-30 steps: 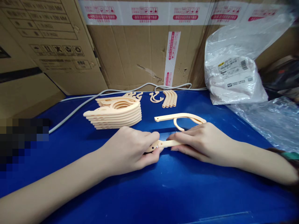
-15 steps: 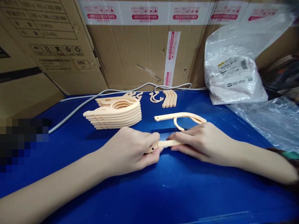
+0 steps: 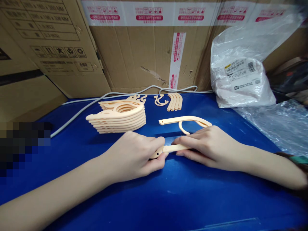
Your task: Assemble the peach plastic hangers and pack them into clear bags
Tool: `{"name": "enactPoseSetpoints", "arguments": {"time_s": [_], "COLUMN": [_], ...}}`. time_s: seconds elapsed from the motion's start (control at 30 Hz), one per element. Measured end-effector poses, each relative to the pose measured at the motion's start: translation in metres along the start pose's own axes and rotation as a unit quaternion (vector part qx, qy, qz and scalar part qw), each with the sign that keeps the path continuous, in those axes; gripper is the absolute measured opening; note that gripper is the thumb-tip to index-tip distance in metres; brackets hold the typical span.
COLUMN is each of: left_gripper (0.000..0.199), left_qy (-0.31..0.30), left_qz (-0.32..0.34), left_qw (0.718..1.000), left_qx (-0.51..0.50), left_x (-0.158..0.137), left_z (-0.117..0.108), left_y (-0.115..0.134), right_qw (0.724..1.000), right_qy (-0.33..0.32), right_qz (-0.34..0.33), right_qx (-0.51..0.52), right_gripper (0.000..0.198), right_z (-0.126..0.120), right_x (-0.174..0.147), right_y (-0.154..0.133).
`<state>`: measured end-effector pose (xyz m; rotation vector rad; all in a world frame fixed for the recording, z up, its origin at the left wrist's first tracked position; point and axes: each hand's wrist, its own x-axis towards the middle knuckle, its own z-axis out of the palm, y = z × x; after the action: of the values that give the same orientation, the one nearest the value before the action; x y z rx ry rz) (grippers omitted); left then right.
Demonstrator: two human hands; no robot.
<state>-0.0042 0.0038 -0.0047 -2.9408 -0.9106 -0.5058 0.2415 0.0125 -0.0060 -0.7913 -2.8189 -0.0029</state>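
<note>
My left hand is closed around a cream plastic hanger piece whose end, with a small dark hole, shows between thumb and forefinger. My right hand pinches a slim cream hanger arm. The two pieces meet end to end between my hands, just above the table; the fingers hide the rest of both. Right behind my right hand lies a curved hanger part with a rounded loop under it. Beyond my left hand stands a neat stack of cream hanger parts.
Farther back lie cream hooks and several short curved arms on the blue table. A grey cable runs along cardboard boxes. A labelled plastic bag and clear film occupy the right.
Almost nothing differs. Both hands keep the same hold on the joined hanger pieces, and the other parts lie where they were.
</note>
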Motion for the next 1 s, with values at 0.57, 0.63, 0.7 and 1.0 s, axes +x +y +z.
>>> {"name": "enactPoseSetpoints", "arguments": {"time_s": [0.57, 0.63, 0.7, 1.0], "left_gripper": [0.024, 0.025, 0.025, 0.026], "left_qy": [0.006, 0.004, -0.002, -0.015], "left_qz": [-0.043, -0.044, -0.046, -0.061], "left_qw": [0.996, 0.995, 0.995, 0.994], "left_qx": [0.083, 0.088, 0.091, 0.084], "left_x": [0.0, 0.0, 0.001, 0.0], "left_z": [-0.005, -0.006, -0.006, -0.006], "left_y": [-0.001, -0.001, 0.0, -0.001], "right_qw": [0.983, 0.984, 0.983, 0.984], "right_qy": [0.153, 0.154, 0.161, 0.14], "right_qz": [-0.014, 0.003, 0.025, 0.086], "right_qx": [-0.1, -0.091, -0.08, -0.074], "right_gripper": [0.025, 0.025, 0.026, 0.027], "right_z": [-0.012, -0.015, -0.017, -0.014], "right_x": [0.002, 0.002, 0.002, 0.0], "right_y": [0.006, 0.006, 0.006, 0.016]}}
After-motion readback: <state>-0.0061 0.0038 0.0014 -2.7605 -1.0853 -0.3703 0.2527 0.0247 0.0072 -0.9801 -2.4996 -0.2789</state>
